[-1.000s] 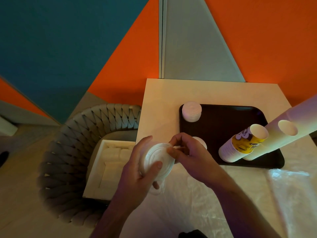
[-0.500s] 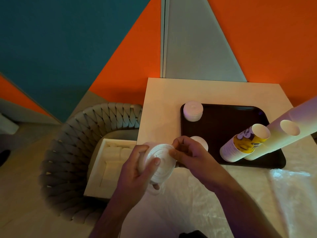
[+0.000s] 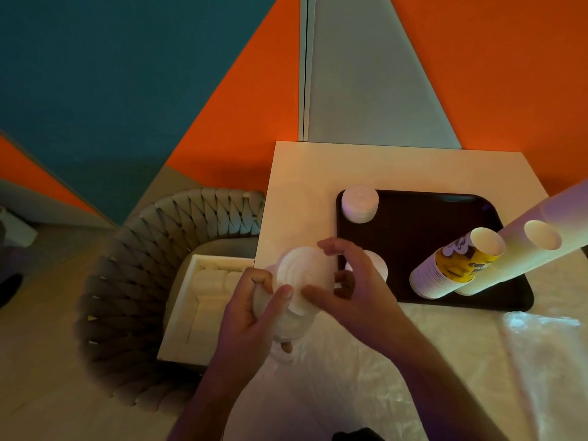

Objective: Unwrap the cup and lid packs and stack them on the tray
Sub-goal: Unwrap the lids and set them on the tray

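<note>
We see the left hand wrapped around a stack of white round plastic lids, held over the pale table's near-left edge. The right hand, fingers curled, pinches the top lid's rim. Clear wrap seems to trail below the stack; we cannot tell. That hand half hides a second lid pile on the dark rectangular tray. The long plain cup stack runs out of view.
</note>
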Demonstrator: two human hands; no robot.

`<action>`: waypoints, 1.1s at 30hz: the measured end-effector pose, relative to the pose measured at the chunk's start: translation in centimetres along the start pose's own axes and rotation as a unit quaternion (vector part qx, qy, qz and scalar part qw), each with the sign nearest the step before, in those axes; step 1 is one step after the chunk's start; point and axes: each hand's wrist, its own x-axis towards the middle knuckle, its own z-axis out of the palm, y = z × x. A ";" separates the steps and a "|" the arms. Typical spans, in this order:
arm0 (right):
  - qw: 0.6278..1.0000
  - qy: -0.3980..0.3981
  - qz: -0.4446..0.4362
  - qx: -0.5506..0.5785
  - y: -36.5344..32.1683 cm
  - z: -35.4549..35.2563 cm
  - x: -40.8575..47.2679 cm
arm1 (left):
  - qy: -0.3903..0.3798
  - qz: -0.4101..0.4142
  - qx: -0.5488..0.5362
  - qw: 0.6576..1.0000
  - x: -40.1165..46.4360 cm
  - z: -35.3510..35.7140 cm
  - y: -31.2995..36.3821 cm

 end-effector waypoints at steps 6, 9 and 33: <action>0.989 -0.028 -0.038 -0.141 0.3 0.9 -0.7 | -0.012 0.012 0.053 0.998 -0.1 0.4 0.0; 0.992 -0.030 -0.031 -0.118 0.9 1.0 -0.7 | -0.021 0.011 0.063 0.998 0.2 0.1 -0.7; 0.943 0.098 0.090 -0.305 15.5 -4.7 6.5 | 0.013 -0.018 0.063 0.998 0.9 -1.1 -2.7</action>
